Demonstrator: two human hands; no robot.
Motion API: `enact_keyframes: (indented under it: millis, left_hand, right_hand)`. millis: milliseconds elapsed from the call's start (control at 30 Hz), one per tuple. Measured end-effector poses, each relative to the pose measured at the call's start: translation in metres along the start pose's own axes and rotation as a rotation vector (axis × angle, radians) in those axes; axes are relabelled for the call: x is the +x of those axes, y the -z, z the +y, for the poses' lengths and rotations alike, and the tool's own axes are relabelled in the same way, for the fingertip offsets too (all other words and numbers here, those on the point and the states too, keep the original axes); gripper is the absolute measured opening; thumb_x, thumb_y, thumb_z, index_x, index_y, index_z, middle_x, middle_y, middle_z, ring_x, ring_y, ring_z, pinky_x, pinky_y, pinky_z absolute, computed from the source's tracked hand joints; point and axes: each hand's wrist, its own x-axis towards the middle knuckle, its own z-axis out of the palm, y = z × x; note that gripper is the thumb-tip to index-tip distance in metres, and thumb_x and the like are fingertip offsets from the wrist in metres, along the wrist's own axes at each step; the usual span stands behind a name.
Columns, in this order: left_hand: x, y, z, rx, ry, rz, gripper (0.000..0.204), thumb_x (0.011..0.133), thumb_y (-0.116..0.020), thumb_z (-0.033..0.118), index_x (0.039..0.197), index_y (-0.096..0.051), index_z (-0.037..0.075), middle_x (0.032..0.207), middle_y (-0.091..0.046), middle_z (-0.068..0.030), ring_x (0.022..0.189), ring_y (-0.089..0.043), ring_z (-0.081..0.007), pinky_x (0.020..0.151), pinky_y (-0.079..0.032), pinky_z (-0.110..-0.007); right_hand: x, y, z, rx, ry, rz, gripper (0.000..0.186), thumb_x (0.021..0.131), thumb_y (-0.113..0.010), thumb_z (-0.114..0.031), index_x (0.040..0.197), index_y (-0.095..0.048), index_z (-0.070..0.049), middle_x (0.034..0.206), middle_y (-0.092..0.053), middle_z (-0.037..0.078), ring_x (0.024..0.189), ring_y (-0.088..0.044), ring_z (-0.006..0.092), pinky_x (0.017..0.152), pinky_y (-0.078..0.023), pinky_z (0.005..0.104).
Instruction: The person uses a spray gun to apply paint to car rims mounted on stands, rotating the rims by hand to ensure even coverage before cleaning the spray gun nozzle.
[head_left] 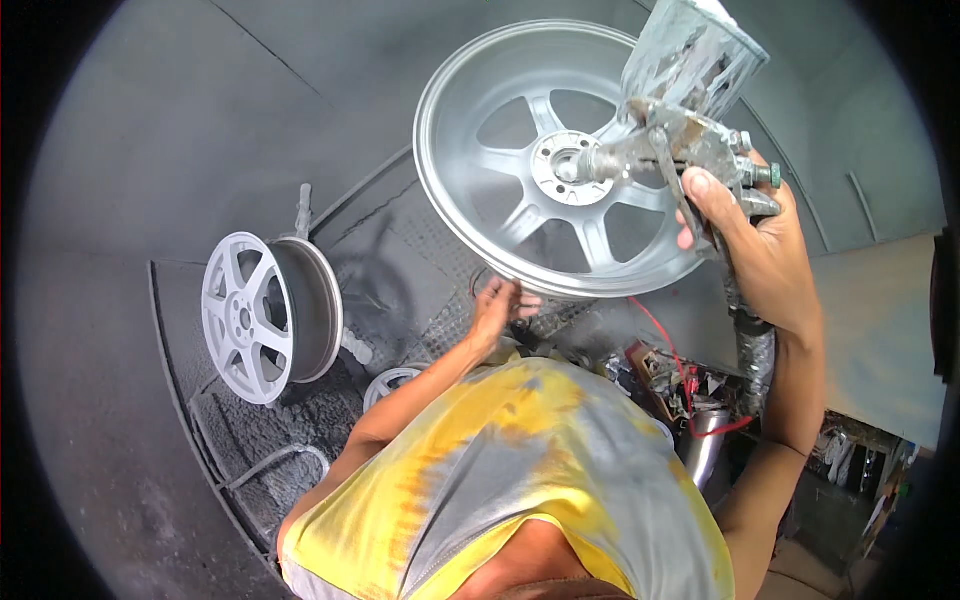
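Note:
My right hand is closed round the handle of a paint-crusted spray gun, thumb and fingers wrapped about its grip and trigger. A paint-streaked translucent cup tops the gun, and its nozzle overlaps the hub of a large silver alloy wheel. The wheel's hollow inner side and spokes face me. At its lower edge is my left hand, a little blurred, with half-bent fingers apart; whether they touch the rim I cannot tell. No spray is visible.
A second alloy wheel is at the left on a paint-coated support. Part of another wheel shows beside my left forearm. A red hose hangs near my right arm, by a silver cylinder and clutter. Grey sheeting surrounds the work.

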Motion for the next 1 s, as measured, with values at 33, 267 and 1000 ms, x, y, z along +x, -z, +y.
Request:
enact_keyframes:
  millis: [33,267,1000]
  left_hand:
    - [-0.002,-0.005,0.0,0.017,0.057,-0.029,0.024,0.107,-0.054,0.023,0.113,-0.056,0.001,0.105,-0.072,-0.017,0.098,-0.074,-0.0279,0.084,-0.064,-0.04]
    - [-0.004,-0.01,-0.002,-0.041,0.167,-0.064,0.022,0.104,-0.06,0.021,0.11,-0.06,0.0,0.108,-0.071,-0.0178,0.104,-0.072,-0.0285,0.092,-0.062,-0.042]
    - [0.028,0.034,0.043,0.028,-0.127,0.177,0.019,0.102,-0.055,0.021,0.112,-0.054,0.005,0.099,-0.066,-0.0071,0.079,-0.068,-0.0178,0.074,-0.064,-0.036]
  right_hand:
    - [0.003,-0.003,0.003,0.011,0.049,0.017,0.024,0.103,-0.066,-0.022,0.114,-0.065,-0.001,0.085,-0.066,0.003,0.07,-0.061,0.0087,0.068,-0.048,0.0246]
    - [0.005,0.002,0.012,-0.132,0.081,0.157,0.021,0.103,-0.065,-0.017,0.116,-0.067,-0.001,0.089,-0.065,-0.001,0.073,-0.057,0.0062,0.067,-0.047,0.0229]
    - [-0.004,0.016,0.011,-0.128,-0.159,0.12,0.02,0.102,-0.068,-0.024,0.108,-0.068,-0.005,0.08,-0.065,-0.002,0.068,-0.059,0.0067,0.064,-0.044,0.0227]
